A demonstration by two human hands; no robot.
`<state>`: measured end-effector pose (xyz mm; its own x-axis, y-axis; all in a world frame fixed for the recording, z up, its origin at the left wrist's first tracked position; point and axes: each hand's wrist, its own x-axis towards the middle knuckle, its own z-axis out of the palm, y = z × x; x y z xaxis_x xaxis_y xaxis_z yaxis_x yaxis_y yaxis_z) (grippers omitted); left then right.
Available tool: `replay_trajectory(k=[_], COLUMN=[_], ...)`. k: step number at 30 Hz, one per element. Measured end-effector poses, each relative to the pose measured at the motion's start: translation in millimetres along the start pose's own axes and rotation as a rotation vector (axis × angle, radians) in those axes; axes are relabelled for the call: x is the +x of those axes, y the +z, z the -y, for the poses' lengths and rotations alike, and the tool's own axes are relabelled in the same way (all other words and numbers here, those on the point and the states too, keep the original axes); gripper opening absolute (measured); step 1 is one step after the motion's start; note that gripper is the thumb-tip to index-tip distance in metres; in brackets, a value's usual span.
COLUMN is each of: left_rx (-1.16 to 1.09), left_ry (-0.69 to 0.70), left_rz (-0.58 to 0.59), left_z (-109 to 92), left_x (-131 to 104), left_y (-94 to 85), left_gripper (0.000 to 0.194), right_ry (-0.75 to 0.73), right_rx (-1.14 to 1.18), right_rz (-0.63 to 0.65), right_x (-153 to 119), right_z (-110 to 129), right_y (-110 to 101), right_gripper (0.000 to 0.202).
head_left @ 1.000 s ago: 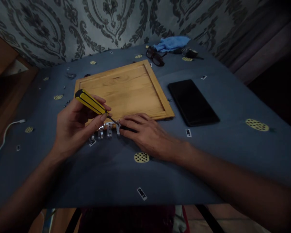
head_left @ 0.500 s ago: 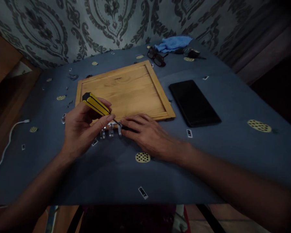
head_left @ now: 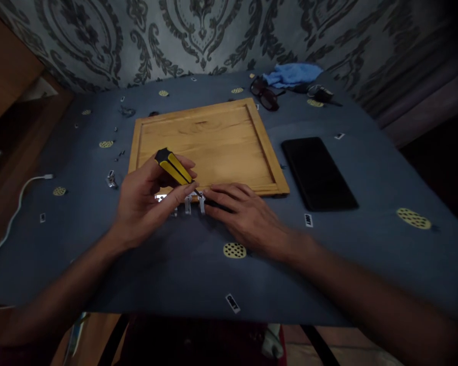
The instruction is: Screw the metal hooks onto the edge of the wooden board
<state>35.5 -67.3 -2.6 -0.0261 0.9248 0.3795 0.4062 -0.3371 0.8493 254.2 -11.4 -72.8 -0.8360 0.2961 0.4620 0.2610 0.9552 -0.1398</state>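
Head view: the left hand (head_left: 145, 198) has its fingers wrapped around the yellow-and-black screwdriver (head_left: 175, 168), with the thumb low by the shaft, a hold that looks chosen for guiding the tip more than for force. The handle leans up and back toward the left, apparently so that the shaft can reach the silver hook strip (head_left: 202, 204) lying along the near edge of the wooden panel (head_left: 206, 145). That panel lies on the bench (head_left: 175, 284), its near edge facing the person, which puts the strip within easy reach of both hands.

The right hand (head_left: 248, 216) lies over the same edge, fingers stretched forward beside the tip — probably to steady strip and panel. Whether they pinch anything underneath can't be told; the dark gap between them may be only shadow.

Much is covered: the left hand hides part of the strip, the right hand may hide more, and the screwdriver's tip can't be made out clearly. Off to the left, small dark bits (head_left: 120, 153), perhaps screws, and a shiny metal piece (head_left: 111, 179) sit apart on the bench — too small and dim to identify. Both forearms run out of the picture.
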Motion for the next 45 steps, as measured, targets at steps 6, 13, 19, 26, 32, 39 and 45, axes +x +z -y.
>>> replay_trajectory(k=[6, 13, 19, 26, 32, 39, 45], left_rx=[-0.009, -0.04, -0.025, -0.032, 0.023, 0.029, 0.041], left_ry=[-0.026, -0.047, -0.035, -0.015, 0.004, 0.016, 0.039], left_rz=[-0.12, -0.11, -0.096, -0.153, -0.17, -0.152, -0.135], left_z=[2, 1, 4, 5, 8, 9, 7], left_x=[-2, -1, -2, -2, -3, -2, -4], left_y=[-4.6, -1.3, 2.7, 8.2, 10.1, 11.8, 13.3], left_gripper=[0.026, 0.025, 0.026, 0.027, 0.026, 0.023, 0.021], right_ry=[0.015, 0.032, 0.031, 0.026, 0.013, 0.012, 0.004], right_rx=[0.006, 0.046, 0.064, -0.027, 0.036, -0.032, -0.1], right_rz=[0.008, 0.034, 0.032, 0.018, 0.008, 0.004, 0.005], right_x=[-1, 0, -1, 0, 2, 1, 2], right_z=[0, 2, 2, 1, 0, 0, 0], right_y=[1, -3, -1, 0, -1, -1, -1], right_gripper=[0.033, 0.032, 0.033, 0.026, 0.028, 0.025, 0.026])
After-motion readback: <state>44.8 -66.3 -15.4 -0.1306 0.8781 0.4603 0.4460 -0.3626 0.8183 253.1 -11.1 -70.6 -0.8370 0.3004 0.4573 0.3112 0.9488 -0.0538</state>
